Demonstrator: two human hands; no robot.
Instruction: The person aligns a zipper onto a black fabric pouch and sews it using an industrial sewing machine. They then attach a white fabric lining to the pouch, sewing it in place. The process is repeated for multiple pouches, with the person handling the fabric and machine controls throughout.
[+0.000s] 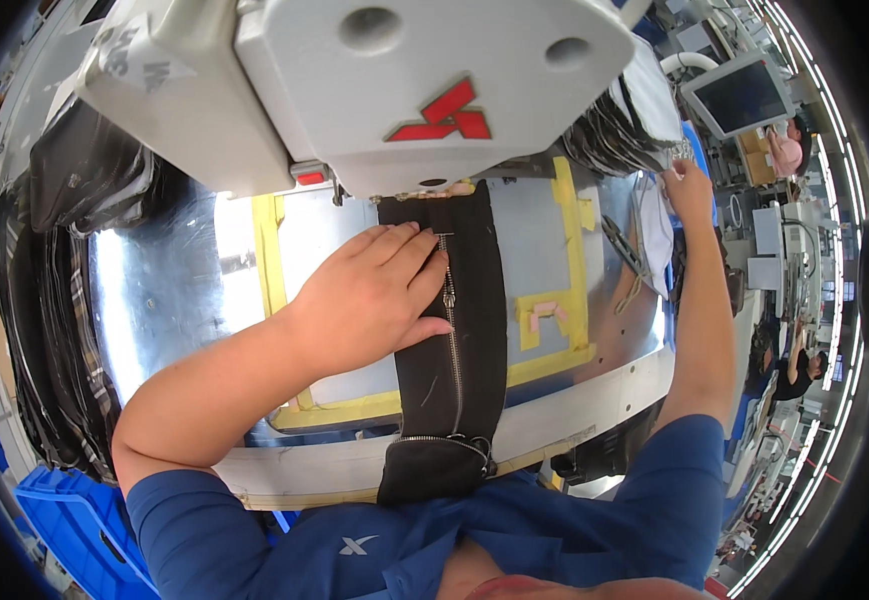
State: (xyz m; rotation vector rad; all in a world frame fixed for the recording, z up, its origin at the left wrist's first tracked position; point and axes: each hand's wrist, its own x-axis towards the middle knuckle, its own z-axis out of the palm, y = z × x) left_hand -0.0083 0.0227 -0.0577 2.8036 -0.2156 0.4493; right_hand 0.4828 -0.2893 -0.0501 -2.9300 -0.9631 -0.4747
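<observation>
A long black fabric strip with a metal zipper runs from under the sewing machine head toward my body. Its near end, with a second curved zipper, hangs over the table edge. My left hand lies flat on the strip's left side, fingers stretched out beside the zipper, close to the machine. Far to the right, my right hand reaches out beside small silvery pieces and a stack of cloth. Its fingers are pinched together; what they hold, if anything, is too small to make out.
Yellow tape frames the work plate. Dark-handled snips lie right of it, by white cloth. Folded dark fabric is piled at the left, above a blue crate. A monitor stands far right; other people are beyond.
</observation>
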